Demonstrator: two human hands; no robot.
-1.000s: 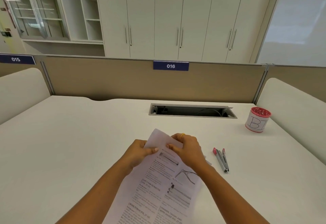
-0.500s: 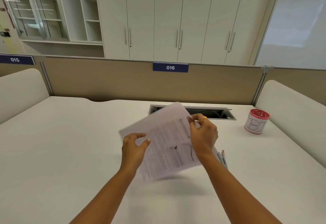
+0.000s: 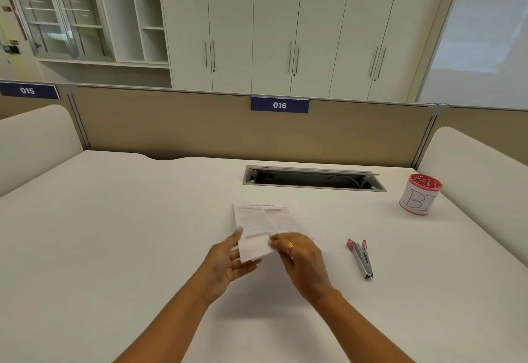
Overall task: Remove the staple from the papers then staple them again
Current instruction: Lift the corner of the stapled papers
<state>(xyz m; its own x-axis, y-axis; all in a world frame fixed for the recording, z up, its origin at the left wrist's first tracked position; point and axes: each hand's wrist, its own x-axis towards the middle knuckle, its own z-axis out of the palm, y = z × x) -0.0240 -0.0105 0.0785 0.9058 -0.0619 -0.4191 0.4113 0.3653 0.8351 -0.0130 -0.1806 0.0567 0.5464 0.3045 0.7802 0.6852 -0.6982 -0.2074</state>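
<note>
The printed papers (image 3: 263, 222) hover low over the middle of the white desk (image 3: 114, 234), blurred and tilted away from me. My right hand (image 3: 303, 259), wearing a gold ring, pinches their near right edge. My left hand (image 3: 225, 262) is spread at the near left corner, thumb along the edge and fingers just under the sheet, without a clear grip. I cannot make out any staple. A silver stapler (image 3: 360, 258) with red ends lies on the desk to the right of my right hand, untouched.
A red-rimmed white cup (image 3: 419, 198) marked "BI" stands at the far right. An open cable slot (image 3: 314, 181) is cut into the desk behind the papers. A beige partition (image 3: 171, 128) closes the back, with padded side panels left and right.
The papers went from flat in front of me, up into the air in my right hand, then down farther away. My left hand let go and opened.
</note>
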